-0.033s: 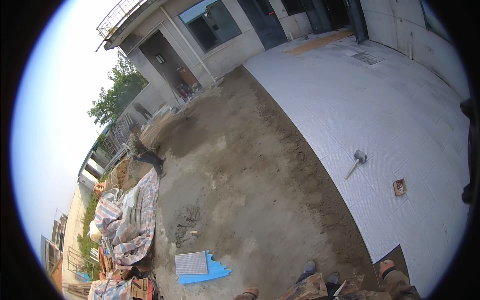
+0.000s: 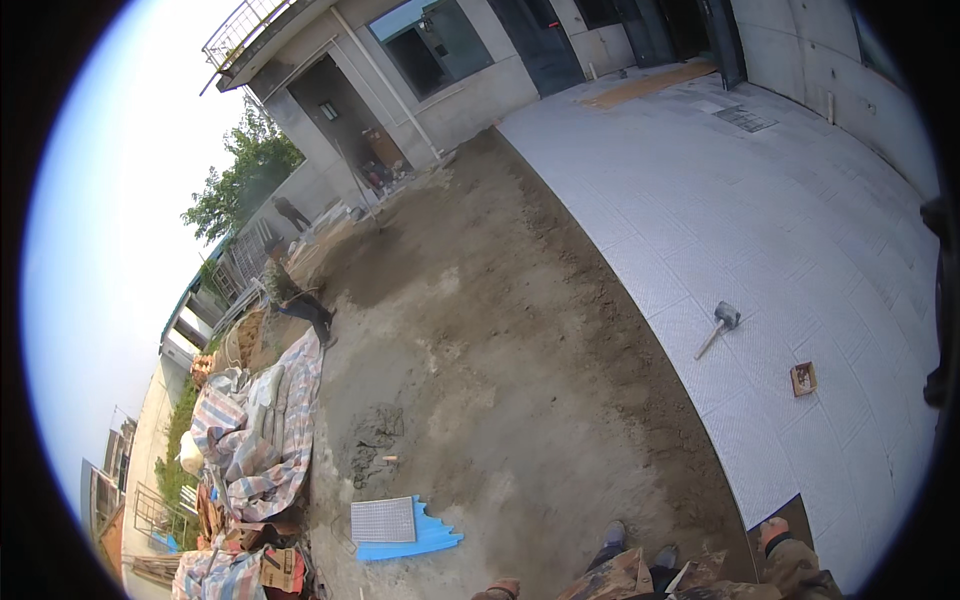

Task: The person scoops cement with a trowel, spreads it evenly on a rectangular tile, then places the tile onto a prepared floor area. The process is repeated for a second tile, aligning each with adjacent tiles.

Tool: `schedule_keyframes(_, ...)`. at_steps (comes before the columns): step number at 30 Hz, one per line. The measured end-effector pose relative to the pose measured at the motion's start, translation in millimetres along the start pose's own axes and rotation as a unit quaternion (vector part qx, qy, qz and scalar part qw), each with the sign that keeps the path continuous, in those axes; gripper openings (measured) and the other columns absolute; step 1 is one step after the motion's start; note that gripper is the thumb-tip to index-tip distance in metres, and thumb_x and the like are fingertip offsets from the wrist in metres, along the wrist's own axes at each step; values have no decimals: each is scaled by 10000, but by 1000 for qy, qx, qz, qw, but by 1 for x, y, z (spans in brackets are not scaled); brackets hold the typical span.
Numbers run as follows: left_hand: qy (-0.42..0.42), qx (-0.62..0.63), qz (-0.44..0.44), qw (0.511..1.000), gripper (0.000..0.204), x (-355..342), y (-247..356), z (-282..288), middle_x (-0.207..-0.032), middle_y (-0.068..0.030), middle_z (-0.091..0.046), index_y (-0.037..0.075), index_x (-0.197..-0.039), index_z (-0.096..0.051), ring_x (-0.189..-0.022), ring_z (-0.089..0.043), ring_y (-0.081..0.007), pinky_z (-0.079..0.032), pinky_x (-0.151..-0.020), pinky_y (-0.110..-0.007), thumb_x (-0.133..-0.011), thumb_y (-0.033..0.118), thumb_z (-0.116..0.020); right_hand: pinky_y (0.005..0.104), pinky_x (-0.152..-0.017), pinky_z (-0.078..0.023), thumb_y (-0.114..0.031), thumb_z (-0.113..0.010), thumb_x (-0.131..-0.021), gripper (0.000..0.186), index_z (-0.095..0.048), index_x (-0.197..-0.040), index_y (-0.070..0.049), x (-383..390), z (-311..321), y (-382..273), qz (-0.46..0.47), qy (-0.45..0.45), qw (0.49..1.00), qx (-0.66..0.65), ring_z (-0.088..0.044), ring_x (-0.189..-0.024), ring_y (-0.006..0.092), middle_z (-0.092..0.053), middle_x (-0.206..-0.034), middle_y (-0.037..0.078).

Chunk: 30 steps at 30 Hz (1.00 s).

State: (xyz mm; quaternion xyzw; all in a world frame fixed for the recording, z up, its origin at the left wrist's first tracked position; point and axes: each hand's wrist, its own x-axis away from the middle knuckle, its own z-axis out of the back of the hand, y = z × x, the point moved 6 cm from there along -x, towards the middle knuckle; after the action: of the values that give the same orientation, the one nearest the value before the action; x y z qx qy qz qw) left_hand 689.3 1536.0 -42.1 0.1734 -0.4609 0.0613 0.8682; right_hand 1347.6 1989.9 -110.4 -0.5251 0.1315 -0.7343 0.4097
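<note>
We judge step as edge work, near end of pale grey tile paving. Our right hand at dark brown flat patch there; left hand left of paving; can't tell either grip. Next move likely needs firm hold.

Head view shifts slightly.
Building and mallet now sit a touch further right in view; grey tile slightly higher.
</note>
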Motion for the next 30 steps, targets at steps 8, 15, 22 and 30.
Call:
schedule_keyframes(8, -66, 228, 31, 971, 245, 56, -92, -69, -982, -94, -737, 47, -1139, -685, -887, -715, -212, -593, -753, -353, -955, 192, -613, 482, -710, -550, -193, -564, -808, 295, -668, -712, 66, -1, -91, -91, 119, -134, 925, 334, -685, -757, 407, -674, -759, 264)
schedule_keyframes(15, -9, 381, -50, 923, 207, 15, -150, -15, -802, -23, -703, 80, -953, -740, -701, -654, -134, -527, -626, -291, -912, 239, -613, 427, -644, -587, -124, -549, -878, 224, -660, -912, 68, 69, -236, -202, 59, -222, 937, 264, -705, -724, 320, -680, -813, 192)
schedule_keyframes(22, 13, 431, 88, 898, 228, -15, -245, 39, -847, -53, -698, 90, -956, -711, -767, -662, -181, -528, -683, -345, -904, 263, -572, 422, -607, -580, -174, -614, -928, 227, -633, -979, 46, 131, -392, -284, 170, -285, 888, 317, -698, -696, 270, -688, -820, 167)
schedule_keyframes(30, 30, 505, 107, 856, 202, -63, -230, 90, -834, -91, -658, 97, -926, -657, -814, -644, -262, -521, -717, -415, -906, 237, -512, 437, -685, -591, -172, -640, -908, 238, -704, -951, 53, 139, -469, -333, 173, -297, 787, 512, -712, -742, 291, -721, -876, 186)
